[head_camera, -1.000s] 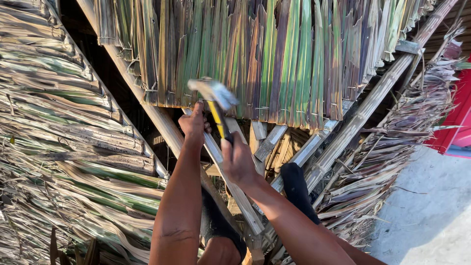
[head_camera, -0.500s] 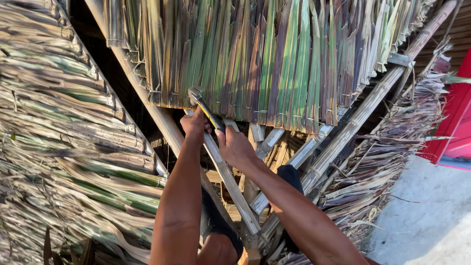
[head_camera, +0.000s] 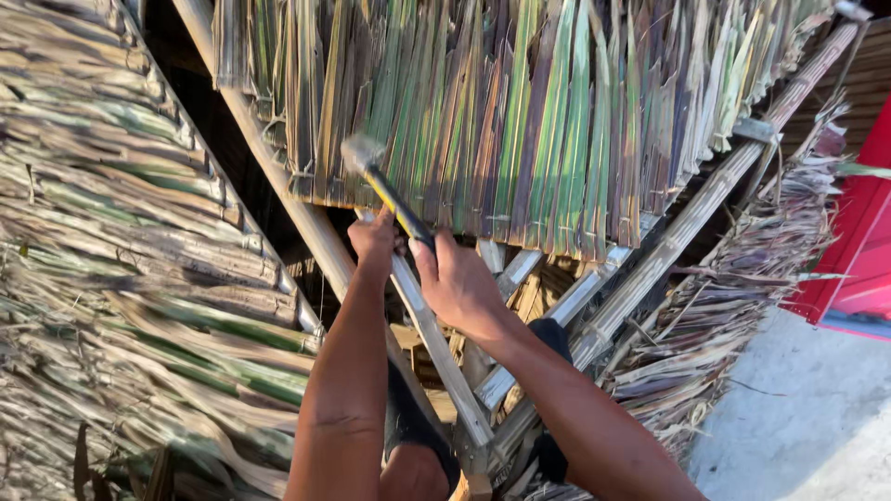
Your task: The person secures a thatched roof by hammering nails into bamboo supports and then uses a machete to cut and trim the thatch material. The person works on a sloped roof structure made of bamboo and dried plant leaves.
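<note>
We had the hammer in our right hand, fingers clenched around its yellow-and-black handle, with the metal head raised against the lower edge of the palm-leaf thatch panel. The head looked blurred, so we could not tell just where it met the leaves. Our left hand was closed in a pinch just beside the handle, at the top of a pale wooden batten; whether it held a nail or only steadied the wood, we could not tell, since the fingertips hid whatever was there.

The panel above us, green, brown and purplish strips stitched side by side, lay across a slanting bamboo rafter on the left and another long pole on the right. To our left the older thatch, dry and grey-green, was already laid in overlapping rows, so that side looked finished as far as we could see. Below the fresh panel the frame stood bare: several battens crossed in the open gap, and loose dried fronds hung off the right edge.

We judged the work partly done. One new panel was up and being fixed at its bottom edge, while the uncovered frame beneath it was left to be thatched. Past the fronds lay pale ground and a red object.
</note>
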